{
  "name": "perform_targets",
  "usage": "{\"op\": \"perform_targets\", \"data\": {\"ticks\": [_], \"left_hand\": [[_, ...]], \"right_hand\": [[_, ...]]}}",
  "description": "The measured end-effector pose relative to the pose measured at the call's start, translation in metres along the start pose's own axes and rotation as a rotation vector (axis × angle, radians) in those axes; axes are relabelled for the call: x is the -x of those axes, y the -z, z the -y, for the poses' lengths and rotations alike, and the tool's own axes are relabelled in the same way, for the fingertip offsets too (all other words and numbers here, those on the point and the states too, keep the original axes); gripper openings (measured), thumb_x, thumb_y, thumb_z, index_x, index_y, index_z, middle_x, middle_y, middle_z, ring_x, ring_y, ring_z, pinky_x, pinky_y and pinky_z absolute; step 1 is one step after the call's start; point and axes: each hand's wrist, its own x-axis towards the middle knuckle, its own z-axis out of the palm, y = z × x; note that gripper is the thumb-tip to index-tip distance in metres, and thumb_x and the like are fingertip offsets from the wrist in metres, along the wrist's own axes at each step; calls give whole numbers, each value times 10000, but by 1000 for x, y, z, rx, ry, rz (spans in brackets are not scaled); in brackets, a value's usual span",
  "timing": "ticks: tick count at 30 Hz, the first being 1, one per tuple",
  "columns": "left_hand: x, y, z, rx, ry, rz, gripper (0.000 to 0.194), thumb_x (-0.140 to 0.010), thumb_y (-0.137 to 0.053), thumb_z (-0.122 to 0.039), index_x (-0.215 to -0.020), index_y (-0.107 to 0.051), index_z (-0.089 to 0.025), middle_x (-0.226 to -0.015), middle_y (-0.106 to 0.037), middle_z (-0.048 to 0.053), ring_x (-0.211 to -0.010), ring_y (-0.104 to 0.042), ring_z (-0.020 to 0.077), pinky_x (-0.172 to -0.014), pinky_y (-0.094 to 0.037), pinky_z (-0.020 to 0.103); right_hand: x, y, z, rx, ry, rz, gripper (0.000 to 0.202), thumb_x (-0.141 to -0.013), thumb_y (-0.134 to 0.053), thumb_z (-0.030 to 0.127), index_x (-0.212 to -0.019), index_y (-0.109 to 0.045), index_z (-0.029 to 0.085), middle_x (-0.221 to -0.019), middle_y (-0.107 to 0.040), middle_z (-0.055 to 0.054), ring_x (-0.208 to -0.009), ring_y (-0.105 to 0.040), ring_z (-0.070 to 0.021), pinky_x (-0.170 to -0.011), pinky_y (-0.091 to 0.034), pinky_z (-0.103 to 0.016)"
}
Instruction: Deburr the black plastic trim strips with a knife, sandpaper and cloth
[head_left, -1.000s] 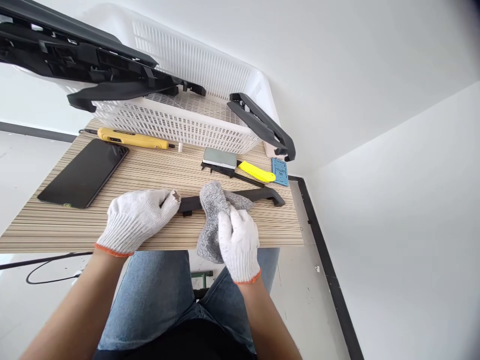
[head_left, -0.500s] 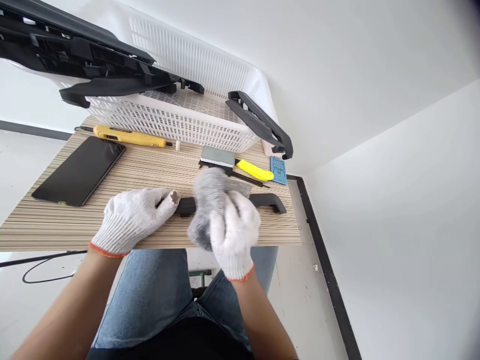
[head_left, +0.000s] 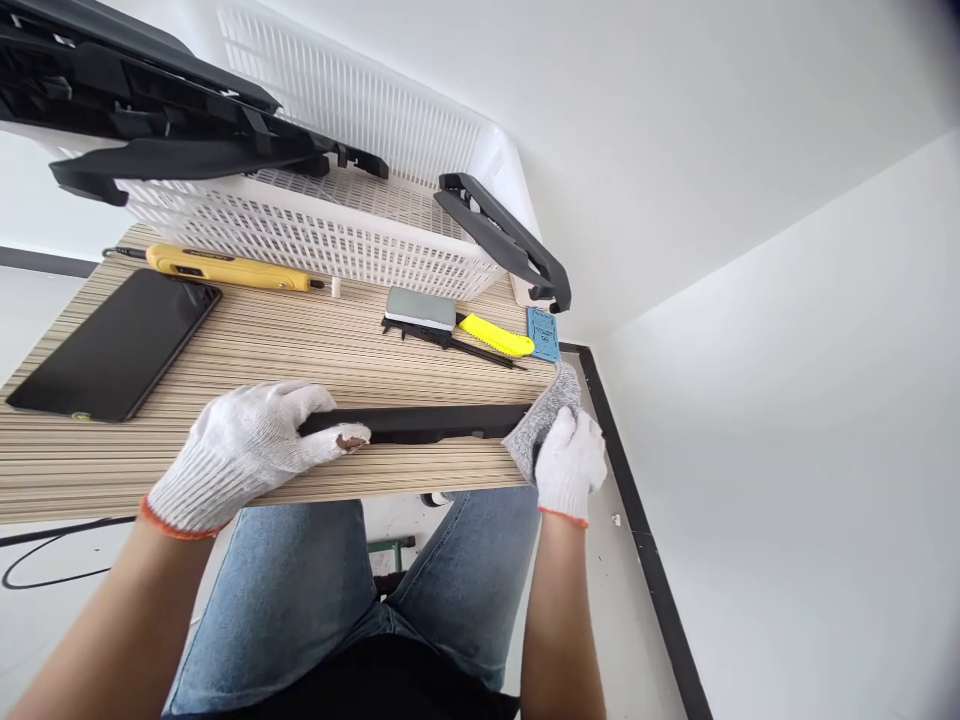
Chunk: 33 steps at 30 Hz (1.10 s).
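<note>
A long black plastic part [head_left: 442,423] lies across the striped table [head_left: 300,345], near its front edge. My left hand [head_left: 259,440], in a white knitted glove, grips the part's left end between thumb and fingers. At the other end, a grey cloth [head_left: 544,415] is wrapped over the part and hides its tip. My right hand [head_left: 571,462], also gloved, is closed on that cloth at the table's right edge.
Behind stands a white basket [head_left: 330,215] with several black parts [head_left: 195,155]. On the table lie a phone [head_left: 116,345], yellow tool [head_left: 232,270], grey block [head_left: 421,307], black caliper [head_left: 450,342], yellow-handled tool [head_left: 496,335] and blue card [head_left: 543,334].
My right hand and the cloth have moved right, from the part's middle to its right end. More of the part shows between my hands. The whole view has shifted slightly.
</note>
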Motion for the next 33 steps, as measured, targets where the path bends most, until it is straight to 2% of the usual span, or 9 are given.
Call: {"op": "perform_targets", "data": {"ticks": [3,5,7,10,15,23,26,29,33], "left_hand": [[-2,2,-2,5,16,41,562,-748,-393,-824,-656,-475,-276,-722,-658,59,-748,-681,313,-617,-337,365],[-2,3,-2,0,28,54,551,-748,-404,-812,-684,-509,-274,-742,-672,65,-769,-687,329,-627,-342,364],[-2,3,-2,0,28,58,537,-757,-400,-780,-731,-575,-273,-779,-700,76,-799,-695,338,-642,-353,366],[-2,4,0,30,19,93,530,-765,-400,-720,-862,-669,-273,-863,-750,78,-849,-706,336,-672,-379,365],[-2,7,0,18,35,116,536,-744,-386,-782,-772,-577,-283,-859,-746,75,-865,-701,341,-683,-374,375],[-3,6,-3,99,69,73,563,-613,-411,-854,-610,-396,-291,-671,-588,31,-722,-648,291,-639,-289,373],[-4,6,-4,90,73,80,567,-612,-411,-855,-613,-384,-289,-676,-605,43,-737,-669,319,-635,-292,378],[-4,7,-3,45,57,120,573,-670,-387,-860,-663,-423,-289,-747,-688,72,-804,-701,365,-646,-336,387],[-2,7,0,55,33,132,584,-747,-375,-818,-833,-611,-291,-858,-762,74,-886,-731,360,-695,-394,387]], "right_hand": [[6,1,26,5,74,-53,466,-1049,-339,374,-1149,-714,117,-1220,-700,-256,-1127,-636,-395,-971,-477,-593],[28,6,61,-22,311,-67,399,-1057,-394,372,-1119,-723,154,-1320,-668,-221,-1265,-559,-412,-1070,-398,-659],[55,11,98,-136,571,-10,305,-1046,-474,360,-1020,-728,194,-1160,-726,-135,-1232,-574,-365,-1145,-344,-659],[86,17,133,-293,755,63,289,-1049,-506,364,-1128,-722,189,-1166,-735,-95,-1217,-591,-305,-1213,-318,-601],[74,13,111,-268,723,47,322,-1071,-474,366,-1216,-715,211,-1267,-723,-97,-1285,-574,-290,-1234,-302,-586],[0,-5,9,-39,207,-19,510,-1080,-299,389,-1272,-686,119,-1323,-679,-235,-1245,-608,-359,-1095,-434,-590],[8,-5,23,-19,204,-56,509,-1083,-318,420,-1285,-687,133,-1345,-657,-246,-1253,-590,-386,-1067,-435,-622],[39,0,65,-37,440,-87,459,-1081,-380,432,-1239,-718,165,-1390,-634,-203,-1352,-498,-413,-1138,-337,-691],[76,11,115,-212,739,64,347,-1045,-534,412,-1286,-710,237,-1317,-686,-110,-1340,-521,-349,-1217,-280,-644]]}}
